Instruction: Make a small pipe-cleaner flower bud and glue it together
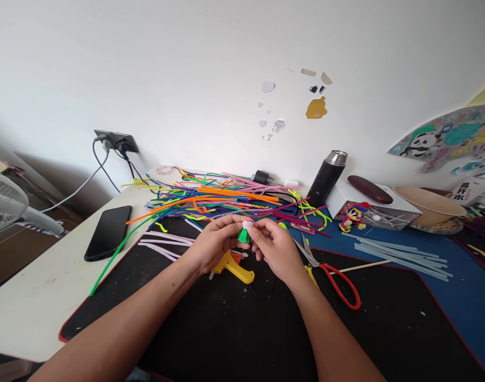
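Between my fingertips is a small pipe-cleaner piece, green and flared below with a pale pink top. My left hand pinches it from the left, thumb and forefinger closed. From the other side, my right hand grips it near the pink top. Below the hands a yellow hot glue gun lies on the black mat, its front partly hidden by my left hand. Red-handled scissors rest to the right of my right hand, blades partly open.
Many coloured pipe cleaners are heaped along the wall. Glue sticks lie at right, near a small panda figure. A black thermos stands behind. A phone and a fan are at left.
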`<state>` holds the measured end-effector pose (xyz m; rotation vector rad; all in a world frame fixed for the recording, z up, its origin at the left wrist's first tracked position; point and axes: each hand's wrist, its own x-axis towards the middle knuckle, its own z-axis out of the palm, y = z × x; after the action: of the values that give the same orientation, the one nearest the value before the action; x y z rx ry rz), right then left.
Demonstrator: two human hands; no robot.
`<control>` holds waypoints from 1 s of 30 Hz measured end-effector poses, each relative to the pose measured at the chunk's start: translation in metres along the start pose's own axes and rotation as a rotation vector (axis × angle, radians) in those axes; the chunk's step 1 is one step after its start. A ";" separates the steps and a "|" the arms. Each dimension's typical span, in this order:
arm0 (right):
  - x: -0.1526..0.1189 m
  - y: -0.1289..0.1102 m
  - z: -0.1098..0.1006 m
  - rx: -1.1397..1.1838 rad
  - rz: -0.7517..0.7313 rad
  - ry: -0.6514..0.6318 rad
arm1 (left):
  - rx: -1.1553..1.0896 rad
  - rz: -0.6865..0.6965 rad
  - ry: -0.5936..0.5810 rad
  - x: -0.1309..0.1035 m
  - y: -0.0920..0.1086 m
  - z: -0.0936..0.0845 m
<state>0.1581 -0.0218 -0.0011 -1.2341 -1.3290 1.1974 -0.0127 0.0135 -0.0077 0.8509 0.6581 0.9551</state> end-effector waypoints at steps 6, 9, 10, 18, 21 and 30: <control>-0.002 -0.006 -0.001 0.012 0.032 -0.027 | 0.118 0.088 -0.030 -0.002 0.001 0.001; -0.002 -0.009 -0.002 0.016 0.054 -0.032 | 0.169 0.107 -0.032 -0.003 0.001 0.001; -0.001 -0.009 -0.003 0.022 0.059 -0.032 | 0.177 0.105 -0.035 -0.003 0.001 0.001; 0.000 -0.007 -0.006 0.052 0.061 -0.043 | 0.204 0.095 -0.051 -0.007 0.006 0.002; 0.001 -0.007 -0.007 0.048 0.059 -0.042 | 0.194 0.094 -0.065 -0.007 0.008 0.002; 0.000 -0.005 -0.005 0.029 0.062 -0.023 | 0.233 0.077 -0.085 -0.006 0.008 -0.002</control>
<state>0.1624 -0.0215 0.0047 -1.2529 -1.2936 1.2734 -0.0203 0.0112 -0.0007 1.1242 0.6751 0.9171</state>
